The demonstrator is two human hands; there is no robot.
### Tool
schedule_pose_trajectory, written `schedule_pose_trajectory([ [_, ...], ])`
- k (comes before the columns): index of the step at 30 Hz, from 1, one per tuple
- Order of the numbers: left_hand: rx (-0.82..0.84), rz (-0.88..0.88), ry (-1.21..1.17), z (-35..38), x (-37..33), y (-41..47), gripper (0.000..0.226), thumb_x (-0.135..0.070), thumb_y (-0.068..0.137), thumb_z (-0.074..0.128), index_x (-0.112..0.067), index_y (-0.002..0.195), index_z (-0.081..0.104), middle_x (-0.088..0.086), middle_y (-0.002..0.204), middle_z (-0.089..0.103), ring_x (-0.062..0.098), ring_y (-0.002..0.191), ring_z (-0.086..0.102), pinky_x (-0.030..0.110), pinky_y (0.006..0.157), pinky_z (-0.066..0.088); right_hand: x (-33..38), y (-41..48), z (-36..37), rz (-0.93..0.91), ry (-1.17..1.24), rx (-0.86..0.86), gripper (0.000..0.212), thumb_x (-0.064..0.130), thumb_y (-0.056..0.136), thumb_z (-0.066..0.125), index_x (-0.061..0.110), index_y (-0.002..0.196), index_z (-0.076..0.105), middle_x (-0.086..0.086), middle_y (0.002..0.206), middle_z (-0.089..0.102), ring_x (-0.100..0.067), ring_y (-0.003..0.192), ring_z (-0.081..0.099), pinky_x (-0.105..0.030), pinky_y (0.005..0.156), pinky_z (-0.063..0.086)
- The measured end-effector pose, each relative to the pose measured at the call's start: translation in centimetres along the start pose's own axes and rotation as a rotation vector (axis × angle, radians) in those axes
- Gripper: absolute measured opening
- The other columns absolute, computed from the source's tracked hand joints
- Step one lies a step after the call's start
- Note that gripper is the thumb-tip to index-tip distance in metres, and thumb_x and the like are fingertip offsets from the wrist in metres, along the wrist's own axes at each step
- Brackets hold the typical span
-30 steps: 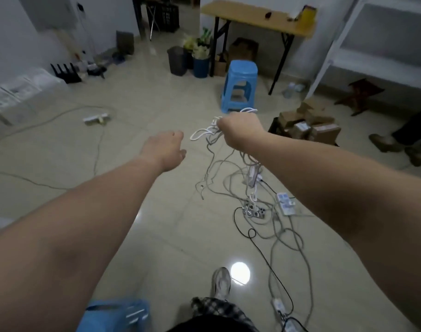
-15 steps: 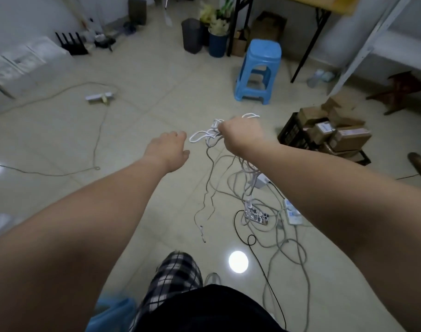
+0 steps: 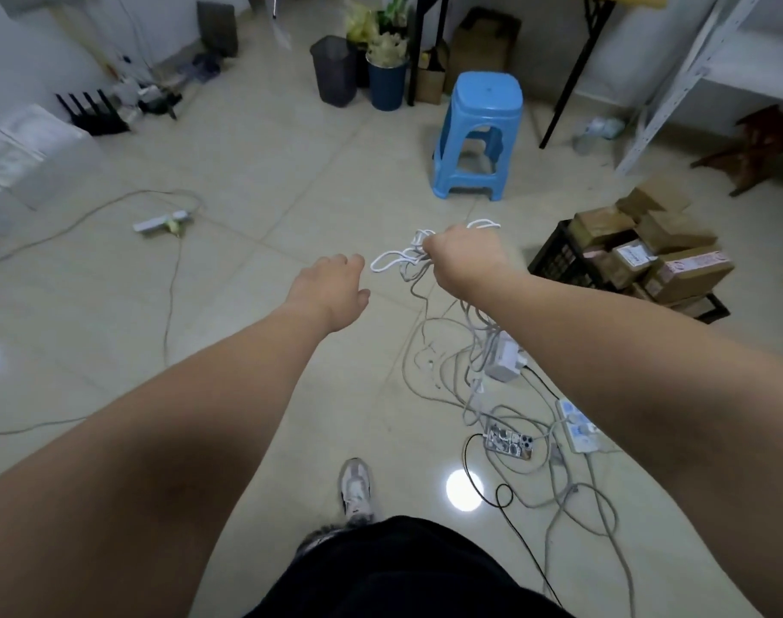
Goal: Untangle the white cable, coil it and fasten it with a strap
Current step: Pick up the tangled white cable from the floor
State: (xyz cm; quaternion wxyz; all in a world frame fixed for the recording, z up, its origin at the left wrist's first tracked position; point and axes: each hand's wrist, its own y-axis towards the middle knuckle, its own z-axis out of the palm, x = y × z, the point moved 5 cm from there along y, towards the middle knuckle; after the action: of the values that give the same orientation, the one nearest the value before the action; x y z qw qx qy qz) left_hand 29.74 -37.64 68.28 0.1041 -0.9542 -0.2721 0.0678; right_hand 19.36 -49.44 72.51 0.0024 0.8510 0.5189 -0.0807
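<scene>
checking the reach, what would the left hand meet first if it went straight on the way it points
Probably the cable loop jutting from the right hand, just ahead of the left hand; depth is unclear, so it might pass beside it.

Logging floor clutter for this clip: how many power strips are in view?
2. One power strip lies on the floor at left; the other lies by the right forearm, which may hide more.
</scene>
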Motion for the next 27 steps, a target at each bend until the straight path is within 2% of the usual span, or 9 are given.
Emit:
schedule_pose_trajectory([
  [5,0.010,0.057,0.050,-2.2,4.1,7.3,0.044,-0.033,0.097,0.042,-0.009,0.133,0.039,0.012,0.131,0.049,0.031,0.120,0.045,0.040,0.092,0.042,-1.9,7.8,-0.7,0.082,0.022,-0.012,0.027,0.001,0.086,0.038,0.010,0.106,0.053,-0.013,0.102,0.059,-0.032,0.084,0.056,-0.035,0.063,0.032],
  [9,0.004,0.057,0.078,-4.1,7.1,13.9,0.044,-0.034,0.097,0.042,-0.009,0.133,0.039,0.012,0.131,0.049,0.031,0.120,0.045,0.041,0.091,0.041,-3.8,14.7,-0.3,0.119,0.046,-0.030,0.026,0.001,0.085,0.040,0.010,0.106,0.054,-0.013,0.100,0.060,-0.033,0.088,0.059,-0.034,0.063,0.035],
  [13,0.015,0.063,0.095,-5.1,8.2,20.4,0.046,-0.035,0.097,0.041,-0.009,0.135,0.038,0.013,0.131,0.048,0.032,0.120,0.045,0.041,0.091,0.041,-5.8,21.1,0.0,0.121,0.044,-0.030,0.026,0.002,0.086,0.040,0.011,0.107,0.054,-0.012,0.098,0.061,-0.032,0.086,0.060,-0.033,0.062,0.036],
  [18,0.017,0.077,0.078,-6.4,8.6,28.9,0.044,-0.035,0.096,0.043,-0.009,0.131,0.040,0.014,0.128,0.050,0.033,0.119,0.046,0.043,0.093,0.041,-8.1,28.8,0.2,0.097,0.079,0.019,0.029,0.003,0.087,0.040,0.010,0.110,0.056,-0.015,0.106,0.059,-0.035,0.095,0.059,-0.035,0.065,0.036],
  [27,0.024,0.055,0.057,-9.4,11.2,42.0,0.042,-0.035,0.096,0.043,-0.008,0.129,0.041,0.015,0.127,0.051,0.034,0.118,0.048,0.042,0.090,0.042,-11.5,41.5,0.0,0.061,0.065,0.064,0.029,0.000,0.087,0.040,0.010,0.110,0.055,-0.015,0.104,0.058,-0.035,0.091,0.059,-0.035,0.062,0.036],
])
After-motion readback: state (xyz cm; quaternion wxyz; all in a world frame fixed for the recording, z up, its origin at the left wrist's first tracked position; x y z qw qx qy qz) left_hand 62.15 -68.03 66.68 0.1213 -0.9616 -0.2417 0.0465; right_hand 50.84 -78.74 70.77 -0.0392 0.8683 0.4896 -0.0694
